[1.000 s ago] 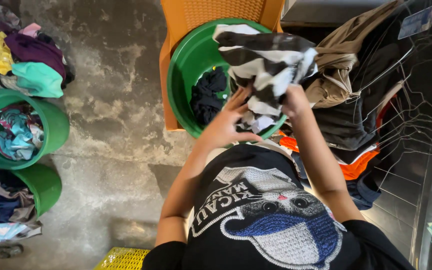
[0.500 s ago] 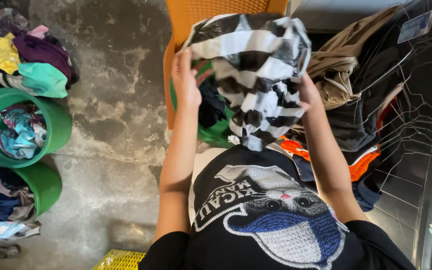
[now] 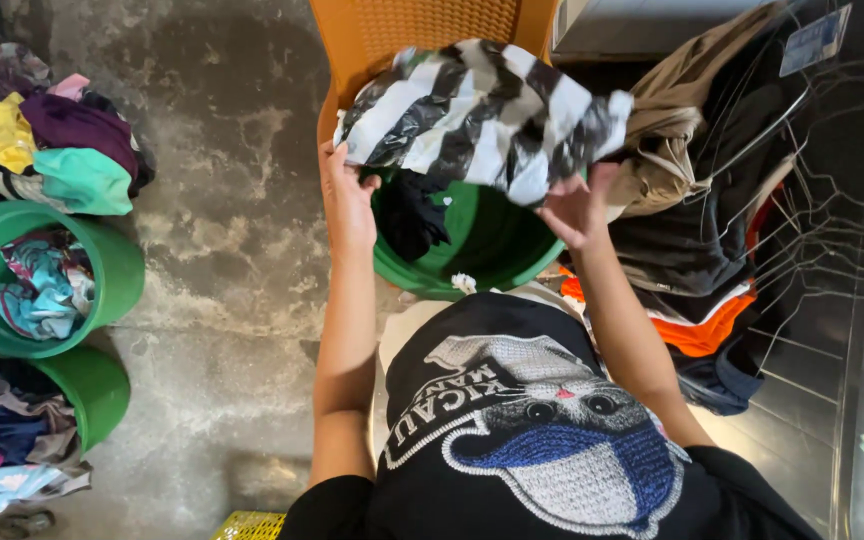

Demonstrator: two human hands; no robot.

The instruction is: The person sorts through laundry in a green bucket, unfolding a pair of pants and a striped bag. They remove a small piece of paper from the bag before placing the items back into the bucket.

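A black-and-white striped cloth garment (image 3: 482, 115) was held spread out above the round green plastic basin (image 3: 492, 250), which stood on an orange woven plastic chair (image 3: 422, 30). The left hand (image 3: 345, 200) was closed on the garment's left edge, just left of the basin's rim, fingers pinching the fabric. The right hand (image 3: 574, 205) was pinched on the garment's lower right edge, over the basin's right rim. A dark crumpled garment (image 3: 414, 215) lay inside the basin, under the striped one. A heap of brown, black and orange clothes (image 3: 692, 230) was draped just right of the basin. Well left of the basin, on the concrete floor (image 3: 232, 250), two more green tubs (image 3: 102, 270) filled with mixed clothes were seen, with a loose pile of coloured laundry (image 3: 57, 150) beside them.
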